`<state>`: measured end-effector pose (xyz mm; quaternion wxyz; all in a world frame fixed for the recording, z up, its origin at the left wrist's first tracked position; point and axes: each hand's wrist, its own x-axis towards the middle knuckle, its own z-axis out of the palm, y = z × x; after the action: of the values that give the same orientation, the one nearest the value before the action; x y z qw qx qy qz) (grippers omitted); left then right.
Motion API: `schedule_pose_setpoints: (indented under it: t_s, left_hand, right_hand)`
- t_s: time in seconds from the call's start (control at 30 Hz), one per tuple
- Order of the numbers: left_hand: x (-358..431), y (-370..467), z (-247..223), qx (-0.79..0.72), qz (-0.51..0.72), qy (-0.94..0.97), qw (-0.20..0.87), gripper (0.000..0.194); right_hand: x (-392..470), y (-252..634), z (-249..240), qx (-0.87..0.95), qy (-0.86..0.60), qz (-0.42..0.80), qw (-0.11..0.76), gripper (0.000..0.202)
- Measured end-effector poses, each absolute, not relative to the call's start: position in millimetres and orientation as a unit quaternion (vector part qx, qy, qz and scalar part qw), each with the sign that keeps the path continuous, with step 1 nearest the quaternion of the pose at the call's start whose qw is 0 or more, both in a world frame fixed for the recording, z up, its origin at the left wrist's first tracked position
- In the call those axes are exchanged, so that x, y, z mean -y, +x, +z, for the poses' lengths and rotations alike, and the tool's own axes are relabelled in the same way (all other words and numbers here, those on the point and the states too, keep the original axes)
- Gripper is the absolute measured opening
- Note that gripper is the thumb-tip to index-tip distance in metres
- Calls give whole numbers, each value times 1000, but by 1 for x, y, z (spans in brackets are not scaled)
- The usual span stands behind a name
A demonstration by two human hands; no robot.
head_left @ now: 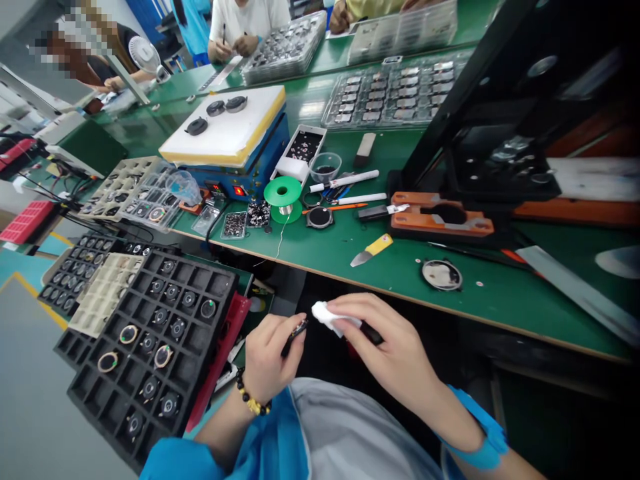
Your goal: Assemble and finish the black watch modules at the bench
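My left hand (270, 352) is closed on a small dark watch case (298, 331), pinched between thumb and fingers and seen nearly edge-on. To its right, my right hand (393, 340) grips a folded white cloth (330, 316), its bunched tip pointing at the watch case with a small gap between. Something dark shows beneath the right fingers; I cannot tell what it is. Both hands are above my lap, just off the bench's front edge. On the bench nearby lie a round watch part with a pale face (442, 275) and a yellow-handled blade (373, 250).
A black compartment tray (190, 360) with several watch cases stands at left. The green bench (320, 257) carries a solder spool (283, 192), white pens (350, 180), a blue heating box (250, 160) and a black press with an orange fixture (443, 213) at right. Co-workers sit opposite.
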<state>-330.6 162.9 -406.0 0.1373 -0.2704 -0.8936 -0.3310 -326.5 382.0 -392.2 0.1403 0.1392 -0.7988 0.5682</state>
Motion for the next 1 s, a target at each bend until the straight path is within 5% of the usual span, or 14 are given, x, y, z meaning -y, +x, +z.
schedule_pose_setpoints:
  t_s: [0.27,0.53,0.7,0.87,1.0]
  left_hand:
    - [-169,-331,-406,854,-470,-221,10,16]
    - [-167,-332,-401,779,-598,-130,-136,30]
    - [-168,-330,-400,765,-616,-117,-145,35]
    - [-168,-328,-398,750,-634,-109,-155,39]
    - [-168,-327,-400,737,-647,-112,-159,38]
  right_hand:
    - [-361,-332,-391,813,136,545,155,16]
    - [-405,-379,-372,886,86,299,345,26]
    - [-405,-379,-367,883,149,325,303,29]
    - [-384,-355,-370,820,300,474,117,33]
    - [-378,-350,-374,788,326,517,69,30]
